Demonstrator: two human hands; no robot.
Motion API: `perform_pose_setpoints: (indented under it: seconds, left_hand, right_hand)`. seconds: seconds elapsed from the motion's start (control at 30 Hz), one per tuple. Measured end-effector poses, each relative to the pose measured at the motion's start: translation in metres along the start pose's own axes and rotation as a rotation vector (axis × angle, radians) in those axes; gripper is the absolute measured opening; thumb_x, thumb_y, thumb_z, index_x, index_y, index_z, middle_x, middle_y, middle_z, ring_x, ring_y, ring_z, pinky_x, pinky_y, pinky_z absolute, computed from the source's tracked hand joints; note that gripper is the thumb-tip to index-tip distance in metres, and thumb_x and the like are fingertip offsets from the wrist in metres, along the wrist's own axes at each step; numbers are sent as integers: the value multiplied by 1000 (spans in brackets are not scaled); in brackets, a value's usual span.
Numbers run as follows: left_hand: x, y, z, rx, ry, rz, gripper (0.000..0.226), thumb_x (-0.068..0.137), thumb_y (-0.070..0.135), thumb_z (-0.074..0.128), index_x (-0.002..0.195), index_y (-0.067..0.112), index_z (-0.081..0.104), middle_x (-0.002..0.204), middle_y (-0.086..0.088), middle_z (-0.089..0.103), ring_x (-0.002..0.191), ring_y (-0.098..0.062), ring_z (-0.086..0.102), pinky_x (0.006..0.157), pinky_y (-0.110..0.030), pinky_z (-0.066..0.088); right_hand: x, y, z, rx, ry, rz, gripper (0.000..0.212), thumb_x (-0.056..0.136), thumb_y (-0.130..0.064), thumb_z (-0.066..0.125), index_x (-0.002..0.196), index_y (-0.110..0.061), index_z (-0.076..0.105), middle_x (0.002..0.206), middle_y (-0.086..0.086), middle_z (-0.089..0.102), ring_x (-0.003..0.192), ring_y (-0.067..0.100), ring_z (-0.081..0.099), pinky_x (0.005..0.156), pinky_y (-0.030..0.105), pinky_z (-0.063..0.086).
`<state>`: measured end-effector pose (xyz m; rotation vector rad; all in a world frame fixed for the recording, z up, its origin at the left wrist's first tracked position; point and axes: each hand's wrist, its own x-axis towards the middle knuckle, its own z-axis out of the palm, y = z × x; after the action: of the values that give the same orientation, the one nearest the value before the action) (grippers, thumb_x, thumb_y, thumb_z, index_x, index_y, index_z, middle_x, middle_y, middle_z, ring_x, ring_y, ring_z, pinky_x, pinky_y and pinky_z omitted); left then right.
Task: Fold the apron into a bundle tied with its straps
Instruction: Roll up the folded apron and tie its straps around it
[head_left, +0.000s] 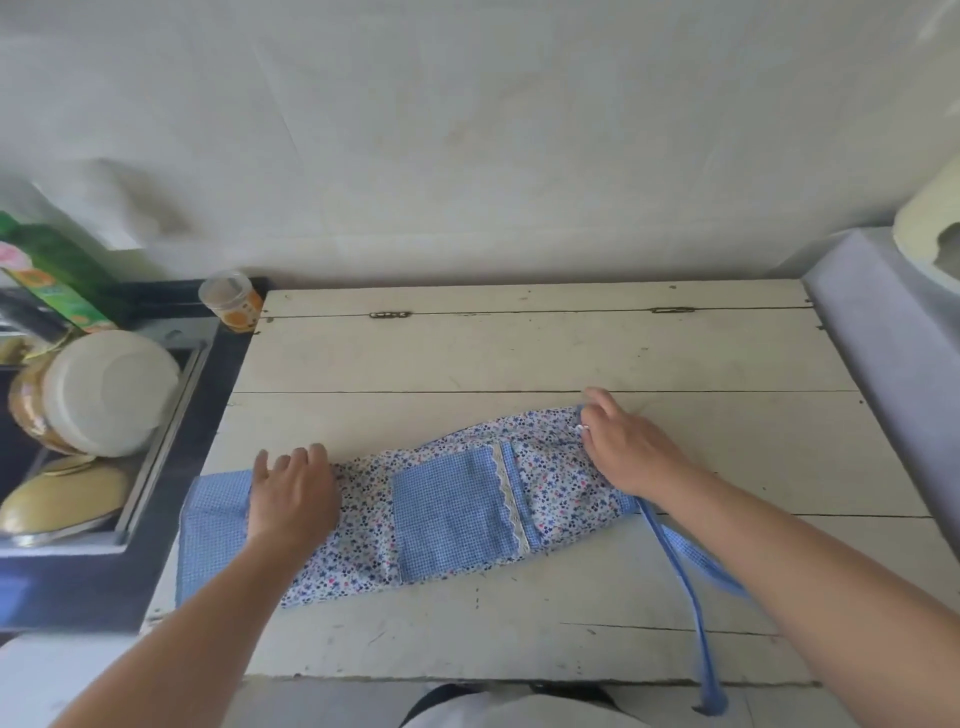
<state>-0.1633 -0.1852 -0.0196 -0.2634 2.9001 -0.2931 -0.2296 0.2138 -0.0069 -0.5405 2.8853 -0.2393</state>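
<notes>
The apron (457, 499), floral cloth with a blue checked pocket and hem, lies folded into a long strip across the white wooden table (519, 353). My left hand (291, 493) presses flat on its left part, fingers spread, next to the blue checked hem. At the strip's right end my right hand (623, 441) pinches the fabric's top edge. Blue straps (691, 587) trail from under my right wrist to the table's front edge and hang over it.
A sink (156, 415) on the left holds a pot with a white lid (104, 389) and a yellow dish. A small jar (231, 301) and a green bottle (52, 275) stand behind it. A grey counter (893, 338) borders the right side.
</notes>
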Motion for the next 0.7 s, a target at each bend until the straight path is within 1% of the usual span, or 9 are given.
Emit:
perform_pose_setpoints:
  seconds: [0.03, 0.07, 0.13, 0.2, 0.27, 0.37, 0.5, 0.57, 0.7]
  left_hand:
    - [-2, -2, -2, -19, 53, 2, 18, 88, 12, 43, 103, 15, 52, 92, 0, 67, 96, -22, 67, 117, -53, 31]
    - [-5, -5, -3, -34, 108, 15, 11, 88, 14, 45, 97, 16, 52, 82, 2, 66, 87, -21, 67, 117, -55, 31]
    - [-12, -12, -8, -60, 173, 89, 10, 93, 25, 42, 89, 19, 49, 65, 7, 61, 67, -18, 64, 112, -56, 37]
    - [-22, -26, -19, -124, 30, 149, 30, 100, 47, 32, 93, 21, 47, 70, 4, 67, 61, -18, 60, 93, -46, 50]
    - [-27, -45, -28, -190, -229, 173, 48, 95, 68, 44, 121, 27, 49, 108, 2, 73, 79, -18, 63, 82, -37, 52]
    - [-31, -79, -31, -274, -567, 116, 88, 83, 60, 71, 155, 30, 31, 152, 6, 49, 127, -16, 56, 109, -34, 44]
    - [-31, -98, -40, -349, -758, 17, 70, 90, 40, 71, 151, 20, 44, 143, 2, 57, 123, -20, 60, 104, -33, 45]
    - [-24, -106, -43, -552, -786, -106, 60, 88, 34, 71, 144, 21, 52, 142, 0, 57, 129, -22, 55, 111, -36, 41]
    - [-16, -136, -21, -1047, -903, -439, 46, 78, 8, 74, 123, 2, 66, 125, -19, 69, 115, -36, 66, 107, -50, 49]
  right_hand:
    - [3, 0, 2, -50, -3, -50, 15, 101, -22, 40, 99, -12, 51, 153, 7, 30, 110, 25, 58, 83, 42, 54]
    - [5, 2, 4, -90, -29, -113, 19, 99, -19, 42, 107, -10, 57, 159, 3, 24, 134, 26, 43, 105, 46, 45]
    - [11, 6, 10, -86, -115, -216, 31, 97, -16, 43, 122, -10, 60, 157, 0, 32, 147, 22, 27, 121, 44, 25]
    - [15, 5, 11, -10, -188, -195, 24, 98, -18, 42, 112, -13, 60, 139, 3, 54, 131, 24, 49, 112, 42, 39]
    - [20, 3, 9, 70, -165, -100, 15, 97, -22, 38, 90, -14, 50, 96, 2, 62, 90, 23, 61, 75, 36, 50]
    - [26, -2, 12, 67, -20, -28, 18, 96, -22, 40, 80, -14, 41, 69, 2, 52, 58, 20, 49, 52, 37, 36]
    - [27, -6, 22, 100, 107, 4, 17, 87, -10, 55, 74, -9, 44, 66, 3, 49, 56, 26, 47, 51, 33, 31]
    - [27, -7, 23, 130, 133, 8, 22, 82, -3, 61, 72, -9, 43, 65, 5, 47, 55, 27, 44, 52, 32, 29]
    - [32, -9, 27, 140, 154, 32, 25, 78, 2, 63, 71, -8, 42, 66, 7, 46, 58, 27, 41, 53, 33, 31]
